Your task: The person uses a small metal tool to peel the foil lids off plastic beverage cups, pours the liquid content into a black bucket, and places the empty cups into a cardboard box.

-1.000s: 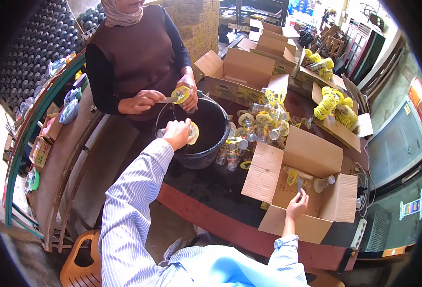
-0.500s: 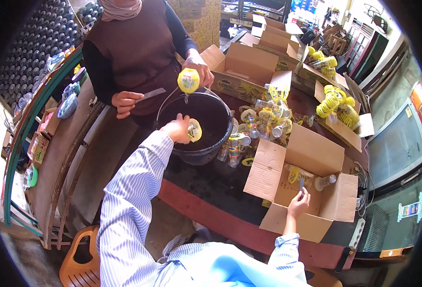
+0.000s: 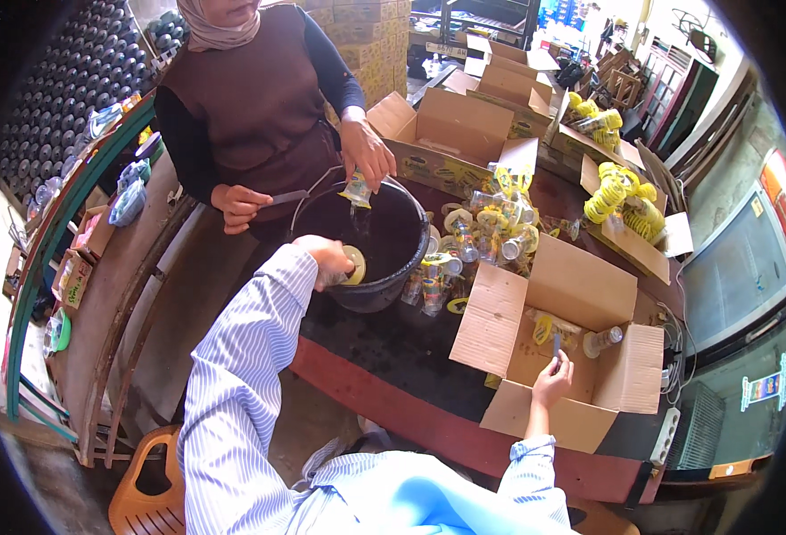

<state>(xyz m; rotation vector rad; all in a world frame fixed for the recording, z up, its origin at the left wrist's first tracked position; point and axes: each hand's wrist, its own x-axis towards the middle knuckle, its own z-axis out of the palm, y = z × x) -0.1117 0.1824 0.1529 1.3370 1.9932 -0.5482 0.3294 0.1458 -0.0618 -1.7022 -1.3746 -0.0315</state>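
Observation:
My left hand [image 3: 323, 262] is closed round a plastic cup [image 3: 354, 266], tipped at the near rim of a black bucket [image 3: 377, 297]. Only the cup's pale yellow end shows; the hand hides the rest. My right hand [image 3: 553, 383] grips a small knife [image 3: 557, 344], its thin grey blade pointing up over the open cardboard box [image 3: 584, 267]. A few clear plastic cups [image 3: 602, 341] lie inside that box. Across the bucket, a co-worker's hand [image 3: 368, 156] tips another cup [image 3: 355, 190] with liquid running out. The co-worker's other hand [image 3: 241, 207] holds a flat blade [image 3: 288, 197].
Several clear cups with yellow labels [image 3: 491, 223] are heaped right of the bucket. More open cartons [image 3: 464, 125] line the table behind, two with yellow cup strips [image 3: 625, 192]. A power strip [image 3: 666, 437] hangs at the right edge. An orange chair [image 3: 148, 486] stands at lower left.
My left hand has turned the cup over and lowered it slightly toward the bucket's near rim. The co-worker has lowered and tipped their cup over the bucket. My right hand has barely moved.

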